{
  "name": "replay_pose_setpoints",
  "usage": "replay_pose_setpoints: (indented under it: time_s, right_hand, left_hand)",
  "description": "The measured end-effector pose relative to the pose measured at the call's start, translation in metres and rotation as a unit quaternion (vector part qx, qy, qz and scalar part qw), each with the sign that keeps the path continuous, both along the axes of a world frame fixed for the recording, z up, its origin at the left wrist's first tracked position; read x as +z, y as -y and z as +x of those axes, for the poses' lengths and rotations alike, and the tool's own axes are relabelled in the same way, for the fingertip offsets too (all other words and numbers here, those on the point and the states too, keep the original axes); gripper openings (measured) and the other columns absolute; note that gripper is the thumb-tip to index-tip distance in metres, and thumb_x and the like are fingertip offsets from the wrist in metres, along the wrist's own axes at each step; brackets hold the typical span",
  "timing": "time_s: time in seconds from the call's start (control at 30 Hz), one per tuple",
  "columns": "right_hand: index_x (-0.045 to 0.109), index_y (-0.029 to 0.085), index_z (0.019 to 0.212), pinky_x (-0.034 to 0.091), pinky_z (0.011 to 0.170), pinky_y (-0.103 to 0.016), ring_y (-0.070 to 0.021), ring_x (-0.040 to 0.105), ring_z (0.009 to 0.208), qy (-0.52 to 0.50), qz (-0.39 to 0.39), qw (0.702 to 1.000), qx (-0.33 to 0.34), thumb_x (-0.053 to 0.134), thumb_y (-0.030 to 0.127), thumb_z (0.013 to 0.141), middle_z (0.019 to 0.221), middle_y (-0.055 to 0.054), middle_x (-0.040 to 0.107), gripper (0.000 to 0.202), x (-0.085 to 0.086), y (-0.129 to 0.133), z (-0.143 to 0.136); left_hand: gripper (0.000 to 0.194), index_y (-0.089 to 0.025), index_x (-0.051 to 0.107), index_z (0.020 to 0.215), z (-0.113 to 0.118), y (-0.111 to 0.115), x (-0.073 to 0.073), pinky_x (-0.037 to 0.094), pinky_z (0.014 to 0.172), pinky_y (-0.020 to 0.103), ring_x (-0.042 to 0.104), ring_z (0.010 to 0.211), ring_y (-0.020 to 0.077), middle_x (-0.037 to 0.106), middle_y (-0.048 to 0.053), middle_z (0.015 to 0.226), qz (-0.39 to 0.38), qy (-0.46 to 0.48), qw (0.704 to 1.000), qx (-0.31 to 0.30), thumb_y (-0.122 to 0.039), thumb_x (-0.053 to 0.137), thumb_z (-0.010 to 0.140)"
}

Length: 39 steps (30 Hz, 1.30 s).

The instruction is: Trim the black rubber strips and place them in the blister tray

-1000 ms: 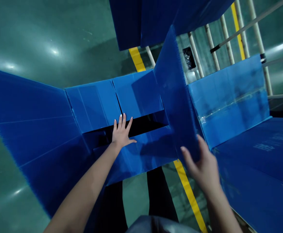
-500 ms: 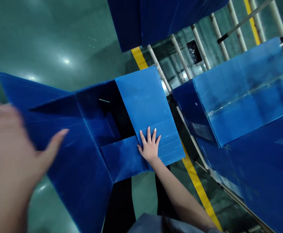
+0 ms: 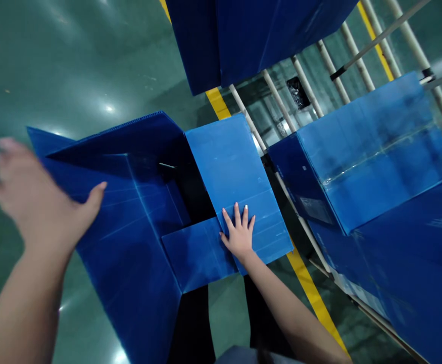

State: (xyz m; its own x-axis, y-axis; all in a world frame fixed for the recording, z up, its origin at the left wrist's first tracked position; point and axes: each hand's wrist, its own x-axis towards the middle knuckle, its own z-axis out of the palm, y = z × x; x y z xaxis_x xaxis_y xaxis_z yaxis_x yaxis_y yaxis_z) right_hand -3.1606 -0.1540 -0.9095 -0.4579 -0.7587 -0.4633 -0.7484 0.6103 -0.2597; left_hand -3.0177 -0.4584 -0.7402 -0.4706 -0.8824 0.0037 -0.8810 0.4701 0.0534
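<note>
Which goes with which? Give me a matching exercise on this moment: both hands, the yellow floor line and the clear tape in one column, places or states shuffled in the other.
Things:
1. Left hand
2. Right hand
3. Yellow line
4. Clear tape

Places or states:
A. Painted on the green floor
B. Palm down on the folded-over flap
C. Running across the top of the closed blue box
D. Fingers spread, toward the left edge of the picture

Right pairs: 1-D, 2-B, 3-A, 4-C
</note>
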Motion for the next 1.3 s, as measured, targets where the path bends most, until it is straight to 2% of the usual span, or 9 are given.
replay_pose_setpoints:
  time_s: [0.1, 0.23, 0.4, 0.77, 0.87, 0.97, 1.13, 1.23, 1.3]
  right_hand:
    - [0.023, 0.035, 0.154, 0.015, 0.109, -0.073, -0.0493, 0.000, 0.147, -0.003, -0.020, 1.000, -0.005, 0.060, 0.039, 0.086, 0.165, -0.012, 0.006, 0.078, 0.004, -0.002, -0.001]
    - [0.025, 0.029, 0.155, 0.016, 0.111, -0.072, -0.0469, 0.000, 0.148, -0.014, -0.049, 0.999, -0.002, 0.058, 0.039, 0.084, 0.164, -0.013, 0.007, 0.079, 0.014, -0.009, -0.004]
    - [0.025, 0.032, 0.154, 0.018, 0.111, -0.071, -0.0454, 0.001, 0.149, -0.020, -0.054, 0.998, 0.007, 0.057, 0.042, 0.085, 0.165, -0.011, 0.007, 0.077, 0.015, -0.010, -0.006]
    - [0.032, 0.025, 0.153, 0.013, 0.109, -0.074, -0.0454, 0.003, 0.148, -0.001, -0.039, 0.999, -0.013, 0.051, 0.050, 0.089, 0.164, -0.013, 0.009, 0.071, 0.001, 0.011, 0.001]
    - [0.025, 0.019, 0.155, 0.015, 0.118, -0.060, -0.0347, 0.009, 0.151, 0.020, -0.077, 0.996, 0.027, 0.043, 0.044, 0.094, 0.164, -0.011, 0.011, 0.068, 0.006, 0.036, -0.001]
    - [0.017, 0.029, 0.157, 0.016, 0.116, -0.062, -0.0395, 0.008, 0.150, 0.025, -0.093, 0.994, 0.055, 0.050, 0.046, 0.091, 0.165, -0.007, 0.005, 0.075, 0.004, 0.067, -0.002]
    - [0.020, 0.023, 0.156, 0.008, 0.111, -0.073, -0.0447, 0.001, 0.148, 0.001, -0.062, 0.996, 0.064, 0.050, 0.052, 0.091, 0.165, -0.011, 0.002, 0.077, -0.016, 0.091, 0.000]
    - [0.020, 0.022, 0.156, 0.005, 0.111, -0.074, -0.0436, 0.001, 0.149, -0.010, -0.069, 0.996, 0.062, 0.047, 0.050, 0.094, 0.164, -0.010, 0.003, 0.074, -0.028, 0.089, 0.002]
    - [0.020, 0.021, 0.156, 0.004, 0.110, -0.074, -0.0439, 0.002, 0.149, -0.015, -0.078, 0.995, 0.060, 0.047, 0.048, 0.094, 0.164, -0.011, 0.003, 0.073, -0.035, 0.087, 0.003]
  left_hand:
    - [0.084, -0.007, 0.017, 0.154, -0.022, 0.010, -0.003, 0.015, 0.115, 0.062, 0.019, 0.145, 0.0436, 0.020, 0.024, 0.158, -0.005, 0.038, 0.996, -0.086, -0.056, 0.037, 0.088]
    - [0.066, -0.015, 0.035, 0.149, -0.021, -0.018, -0.035, 0.044, 0.100, 0.051, 0.052, 0.125, 0.0386, 0.053, 0.021, 0.137, 0.119, 0.165, 0.974, -0.101, -0.043, 0.043, 0.090]
    - [0.067, -0.030, 0.021, 0.155, -0.019, -0.055, -0.088, 0.037, 0.109, 0.053, 0.029, 0.145, 0.0337, 0.019, 0.011, 0.162, 0.363, 0.364, 0.841, -0.169, -0.031, 0.042, 0.092]
    - [0.073, -0.024, 0.013, 0.156, -0.038, -0.055, -0.118, 0.028, 0.114, 0.057, 0.022, 0.147, 0.0334, 0.006, 0.010, 0.161, 0.387, 0.399, 0.808, -0.195, -0.031, 0.044, 0.090]
    - [0.076, -0.023, 0.016, 0.155, -0.045, -0.059, -0.132, 0.030, 0.113, 0.058, 0.024, 0.146, 0.0358, 0.007, 0.013, 0.160, 0.385, 0.420, 0.800, -0.186, -0.030, 0.050, 0.088]
    - [0.079, -0.024, 0.013, 0.156, -0.052, -0.061, -0.141, 0.029, 0.112, 0.059, 0.025, 0.146, 0.0361, 0.006, 0.014, 0.160, 0.376, 0.428, 0.800, -0.187, -0.032, 0.052, 0.087]
    - [0.074, -0.020, 0.023, 0.155, -0.060, -0.063, -0.106, 0.014, 0.119, 0.059, 0.020, 0.148, 0.0343, 0.017, 0.012, 0.160, 0.354, 0.413, 0.814, -0.205, -0.035, 0.052, 0.089]
    - [0.069, -0.020, 0.024, 0.155, -0.039, -0.055, -0.047, -0.002, 0.120, 0.059, 0.012, 0.150, 0.0323, 0.018, 0.011, 0.162, 0.212, 0.233, 0.922, -0.225, -0.040, 0.046, 0.093]
    - [0.078, -0.023, 0.009, 0.157, -0.006, -0.044, -0.009, 0.001, 0.120, 0.062, 0.008, 0.150, 0.0360, 0.005, 0.008, 0.165, 0.072, 0.087, 0.984, -0.139, -0.047, 0.046, 0.094]
